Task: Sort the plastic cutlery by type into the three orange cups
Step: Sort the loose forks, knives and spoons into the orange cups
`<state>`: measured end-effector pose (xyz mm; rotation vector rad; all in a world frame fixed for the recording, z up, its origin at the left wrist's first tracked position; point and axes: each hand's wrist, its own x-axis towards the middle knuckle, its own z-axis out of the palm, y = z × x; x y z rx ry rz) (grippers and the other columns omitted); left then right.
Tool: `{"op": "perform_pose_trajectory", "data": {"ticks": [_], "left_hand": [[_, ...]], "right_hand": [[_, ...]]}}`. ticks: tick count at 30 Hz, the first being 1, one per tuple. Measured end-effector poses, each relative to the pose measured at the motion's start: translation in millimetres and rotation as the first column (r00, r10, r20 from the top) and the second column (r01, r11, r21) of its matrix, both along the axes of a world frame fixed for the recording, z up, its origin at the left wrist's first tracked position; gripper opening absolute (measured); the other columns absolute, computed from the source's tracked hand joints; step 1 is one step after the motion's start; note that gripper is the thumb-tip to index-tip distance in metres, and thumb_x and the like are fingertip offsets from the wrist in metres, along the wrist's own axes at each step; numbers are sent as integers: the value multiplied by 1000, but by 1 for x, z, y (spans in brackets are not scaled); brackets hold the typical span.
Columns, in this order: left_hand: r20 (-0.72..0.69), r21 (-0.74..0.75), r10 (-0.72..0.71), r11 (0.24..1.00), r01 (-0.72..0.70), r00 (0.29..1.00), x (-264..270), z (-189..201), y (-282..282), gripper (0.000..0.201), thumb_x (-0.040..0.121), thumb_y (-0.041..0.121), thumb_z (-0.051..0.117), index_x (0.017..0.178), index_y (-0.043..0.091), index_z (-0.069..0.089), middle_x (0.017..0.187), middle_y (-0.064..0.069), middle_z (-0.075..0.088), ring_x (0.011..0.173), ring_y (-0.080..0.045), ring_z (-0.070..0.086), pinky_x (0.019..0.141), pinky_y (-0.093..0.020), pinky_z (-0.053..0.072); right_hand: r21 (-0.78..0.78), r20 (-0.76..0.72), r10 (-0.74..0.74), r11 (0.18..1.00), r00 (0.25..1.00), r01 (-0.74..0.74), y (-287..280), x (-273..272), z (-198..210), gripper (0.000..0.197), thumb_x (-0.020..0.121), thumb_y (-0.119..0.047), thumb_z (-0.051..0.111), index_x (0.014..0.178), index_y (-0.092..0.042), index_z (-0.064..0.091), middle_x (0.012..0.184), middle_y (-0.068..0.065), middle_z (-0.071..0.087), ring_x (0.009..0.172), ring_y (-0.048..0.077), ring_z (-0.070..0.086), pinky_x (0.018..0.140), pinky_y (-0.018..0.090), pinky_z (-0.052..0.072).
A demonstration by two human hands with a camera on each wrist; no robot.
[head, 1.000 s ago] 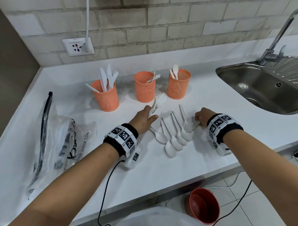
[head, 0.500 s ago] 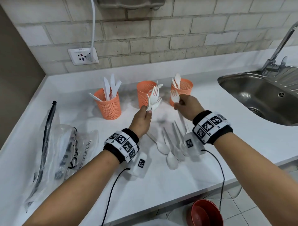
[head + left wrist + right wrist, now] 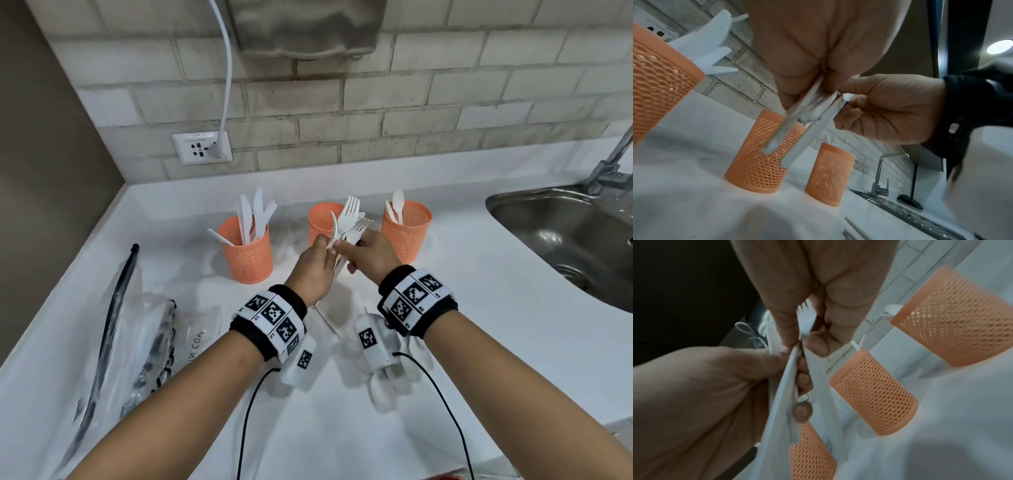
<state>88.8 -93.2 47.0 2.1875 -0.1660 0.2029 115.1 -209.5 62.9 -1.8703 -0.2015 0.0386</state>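
Three orange mesh cups stand in a row on the white counter: the left cup holds knives, the middle cup holds forks, the right cup holds spoons. My left hand and right hand meet in front of the middle cup, both pinching a small bunch of white forks with tines up. In the left wrist view the fork handles cross between the two hands. The right wrist view shows the handles too. Several spoons lie on the counter, partly hidden under my right wrist.
A steel sink with a tap is at the right. A clear plastic bag with a black strip lies at the left. A wall socket and its white cable sit behind the cups.
Both hands rose from the counter with forks and came together in front of the middle cup. The right hand's fork now lies against the left hand's forks.
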Motion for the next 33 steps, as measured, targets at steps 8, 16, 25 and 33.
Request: {"op": "perform_pose_trajectory", "data": {"ticks": [8, 16, 25, 33], "left_hand": [[63, -104, -2, 995, 8, 998, 34, 25, 12, 21, 97, 8, 35, 113, 2, 48, 100, -14, 62, 92, -27, 61, 85, -34, 50], [283, -511, 198, 859, -27, 939, 87, 50, 14, 22, 91, 5, 35, 94, 24, 44, 79, 6, 56, 88, -15, 59, 98, -32, 43], [-43, -493, 154, 856, -155, 987, 112, 20, 4, 22, 90, -3, 45, 99, 17, 48, 79, 8, 53, 74, -12, 53, 67, -20, 45], [-74, -410, 134, 899, -152, 988, 116, 7, 14, 25, 92, -6, 38, 102, 10, 55, 94, -4, 58, 87, -20, 55, 83, -32, 49]], "right_hand": [[65, 117, -66, 996, 991, 59, 4, 33, 25, 10, 81, -8, 65, 72, -4, 64, 60, 13, 62, 37, 6, 51, 43, 19, 43], [266, 229, -303, 934, 925, 240, 6, 76, 49, 7, 78, -6, 67, 79, 0, 63, 63, 5, 62, 52, 15, 62, 56, 31, 56], [-133, 170, -244, 954, 955, 267, 23, 92, 20, 21, 77, -16, 68, 82, 3, 64, 82, 18, 70, 69, 29, 64, 65, 31, 52], [-142, 173, -278, 942, 945, 304, 27, 95, 20, 15, 79, -11, 63, 79, 4, 64, 78, 18, 68, 66, 22, 56, 43, 11, 35]]}}
